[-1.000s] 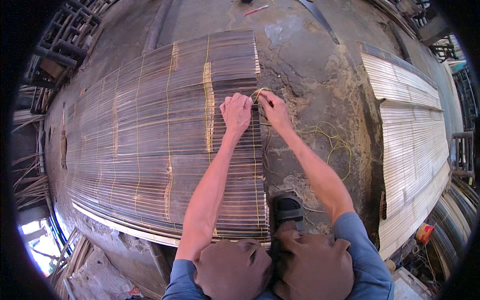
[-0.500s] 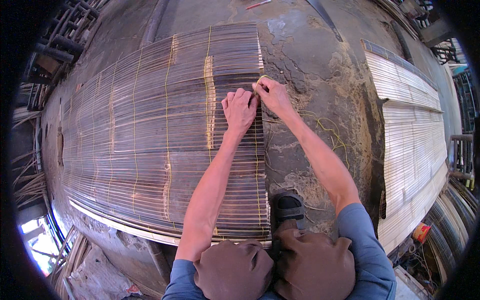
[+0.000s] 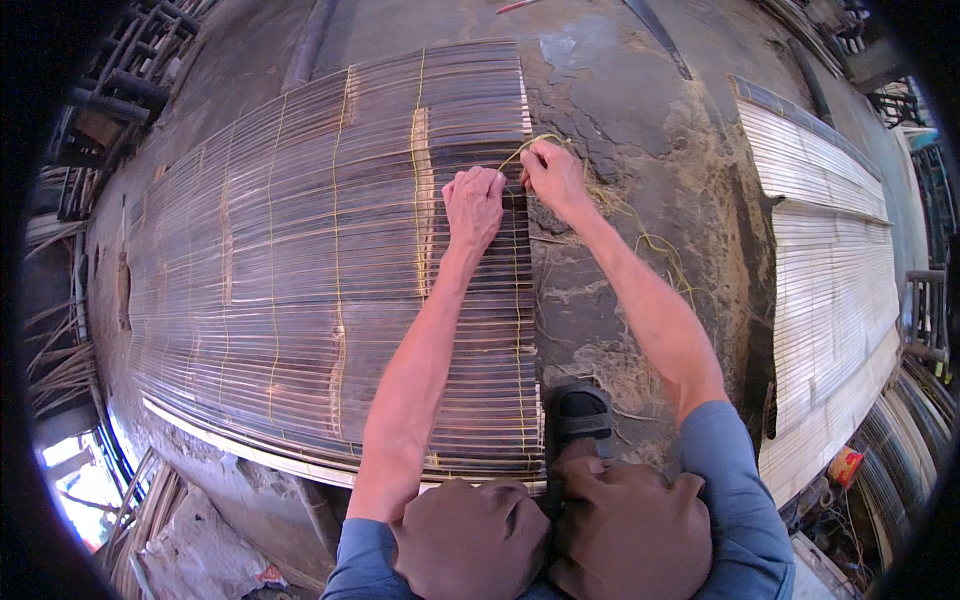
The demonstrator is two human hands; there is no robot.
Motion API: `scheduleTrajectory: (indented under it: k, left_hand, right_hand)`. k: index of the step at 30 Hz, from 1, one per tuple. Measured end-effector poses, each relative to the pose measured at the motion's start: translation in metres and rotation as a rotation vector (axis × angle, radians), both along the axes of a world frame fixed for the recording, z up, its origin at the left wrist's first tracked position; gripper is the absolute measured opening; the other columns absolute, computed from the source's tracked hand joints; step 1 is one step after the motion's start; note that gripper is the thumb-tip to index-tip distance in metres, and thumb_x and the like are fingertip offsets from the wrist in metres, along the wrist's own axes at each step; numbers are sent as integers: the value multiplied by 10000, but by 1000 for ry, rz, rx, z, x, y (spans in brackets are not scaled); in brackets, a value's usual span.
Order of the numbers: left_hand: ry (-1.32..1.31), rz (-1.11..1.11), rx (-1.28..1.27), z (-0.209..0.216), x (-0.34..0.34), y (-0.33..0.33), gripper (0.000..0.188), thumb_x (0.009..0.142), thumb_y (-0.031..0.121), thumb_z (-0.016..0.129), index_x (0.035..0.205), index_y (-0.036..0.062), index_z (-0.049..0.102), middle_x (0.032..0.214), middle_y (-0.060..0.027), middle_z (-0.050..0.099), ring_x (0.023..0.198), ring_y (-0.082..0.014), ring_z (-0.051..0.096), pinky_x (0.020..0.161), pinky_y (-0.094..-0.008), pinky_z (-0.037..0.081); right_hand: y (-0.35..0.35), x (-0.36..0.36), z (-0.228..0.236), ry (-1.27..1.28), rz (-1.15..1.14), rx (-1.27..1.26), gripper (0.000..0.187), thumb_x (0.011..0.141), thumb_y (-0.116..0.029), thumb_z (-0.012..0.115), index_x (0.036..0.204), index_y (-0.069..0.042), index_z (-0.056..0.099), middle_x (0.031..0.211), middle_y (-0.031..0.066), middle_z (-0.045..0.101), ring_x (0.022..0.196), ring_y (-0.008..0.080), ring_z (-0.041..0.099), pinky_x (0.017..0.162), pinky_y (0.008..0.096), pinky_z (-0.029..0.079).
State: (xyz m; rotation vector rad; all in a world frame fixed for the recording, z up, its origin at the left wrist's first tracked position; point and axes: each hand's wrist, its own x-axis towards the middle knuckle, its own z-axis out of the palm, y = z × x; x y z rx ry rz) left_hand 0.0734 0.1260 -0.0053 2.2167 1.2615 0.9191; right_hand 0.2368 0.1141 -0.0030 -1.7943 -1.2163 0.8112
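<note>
A wide mat of thin dark slats (image 3: pixel 385 250), tied together by rows of yellow cord, is spread in front of me and to my left. My left hand (image 3: pixel 474 208) rests closed near its right edge, thumb and fingers pressed together at one end of a yellow cord (image 3: pixel 514 154). Just beyond that edge my right hand (image 3: pixel 555 180) is closed in a pinch, with the cord arching up beside its fingertips. What lies between the fingertips is mostly hidden. Loose cord trails from the right hand down over the floor.
A second, paler slatted mat (image 3: pixel 830 270) lies at the right. My sandalled foot (image 3: pixel 580 414) stands on the worn floor between the mats. A long dark blade-like strip (image 3: pixel 660 38) and a red stick-like thing (image 3: pixel 516 5) lie at the far side. Bundled slats (image 3: pixel 905 420) are at the lower right.
My hands have drawn slightly apart, the right one moving right and the left one a little left. More yellow cord now shows looped between and above them.
</note>
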Motion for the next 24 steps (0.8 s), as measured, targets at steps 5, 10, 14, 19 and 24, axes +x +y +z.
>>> scheduleTrajectory:
  k: [5, 10, 14, 19, 24]
  left_hand:
    - [-26, -35, -168, -5, -2, 10, 166, 932, 236, 609, 866, 108, 691, 860, -60, 643, 888, -288, 598, 829, -408, 403]
    - [19, 50, -127, -12, 3, 9, 211, 926, 246, 575, 834, 107, 704, 880, -59, 654, 896, -281, 597, 828, -419, 394]
    - [71, 57, -78, -15, 5, 9, 200, 915, 239, 587, 835, 81, 680, 883, -58, 652, 903, -277, 595, 829, -430, 398]
    - [56, 36, -49, -10, 4, 9, 203, 911, 249, 593, 835, 83, 681, 892, -48, 647, 899, -269, 589, 819, -421, 400]
    - [129, 20, -17, 0, 5, 1, 189, 910, 271, 624, 850, 105, 692, 895, -43, 646, 901, -260, 583, 818, -404, 398]
  right_hand:
    - [20, -9, 36, -115, 137, 117, 255, 965, -181, 536, 799, 0, 604, 768, 132, 693, 691, 219, 683, 652, 383, 523]
    - [0, 1, 31, 527, 170, -101, 251, 1023, -148, 482, 948, 16, 657, 796, 61, 691, 710, 128, 646, 660, 308, 524]
    - [-6, 9, 27, 366, 416, -87, 224, 1009, -134, 562, 1181, -42, 671, 838, -8, 626, 797, 88, 561, 730, 249, 482]
    - [3, 5, 35, 12, 454, 54, 188, 970, -186, 623, 1004, -7, 669, 747, 18, 610, 706, 111, 530, 654, 301, 454]
    - [2, 2, 35, -116, 274, 170, 267, 928, -248, 657, 872, 10, 617, 734, 140, 616, 692, 248, 579, 644, 380, 460]
